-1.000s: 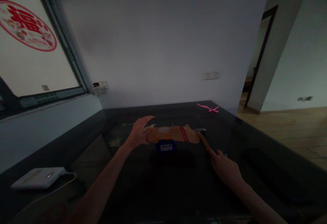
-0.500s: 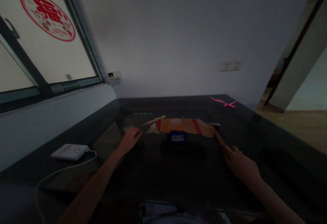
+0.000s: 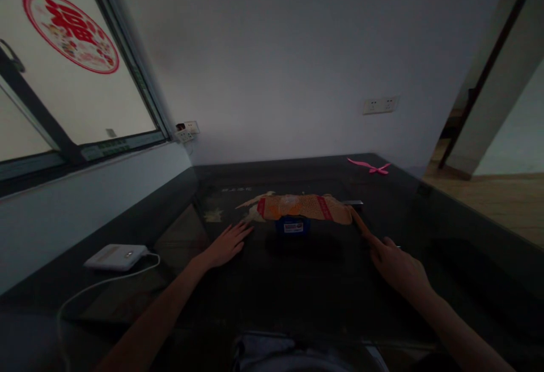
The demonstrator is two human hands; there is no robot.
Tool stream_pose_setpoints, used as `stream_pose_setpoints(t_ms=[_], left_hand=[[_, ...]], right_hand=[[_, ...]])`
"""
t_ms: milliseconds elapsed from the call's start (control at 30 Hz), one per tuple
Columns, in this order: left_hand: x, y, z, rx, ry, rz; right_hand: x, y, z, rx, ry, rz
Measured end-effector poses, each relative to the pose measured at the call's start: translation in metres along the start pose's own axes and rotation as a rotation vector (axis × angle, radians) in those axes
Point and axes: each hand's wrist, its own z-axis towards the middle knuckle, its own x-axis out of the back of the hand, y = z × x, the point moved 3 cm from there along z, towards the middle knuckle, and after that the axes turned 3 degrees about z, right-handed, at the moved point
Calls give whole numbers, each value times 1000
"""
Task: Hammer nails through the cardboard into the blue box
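Note:
A long tan patterned strip with red bands, perhaps cardboard or packaging, lies across a small blue box. Its left end is ragged and pale. My left hand rests on the dark table with fingers spread, the tips close to that ragged end. My right hand points its index finger at the strip's right end and seems to touch it. The other right fingers are curled, and a small silvery bit shows beside them; what it belongs to is hidden. Behind the strip's right end lies a flat silvery piece.
On the dark glossy table, a white power bank with a white cable sits at the left. A pink ribbon lies at the far right. Pale scraps show beyond my left hand. A wall closes the back.
My left hand has moved right and its fingers have spread from a curled pose. The right hand and the strip stay in place; the view has shifted slightly.

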Motion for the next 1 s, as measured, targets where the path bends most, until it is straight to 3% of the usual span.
stream_pose_setpoints(t_ms=[333,567,733,1000], left_hand=[[22,104,-4,-372,-58,-112],[28,173,40,-637,-40,-94],[29,186,68,-621,-15,-94],[26,182,63,-497,69,-186]], right_hand=[[3,-2,-2,-13,7,-12],[1,0,-1,-11,0,9],[2,-1,-2,-7,-4,5],[2,-1,-1,-15,2,7]])
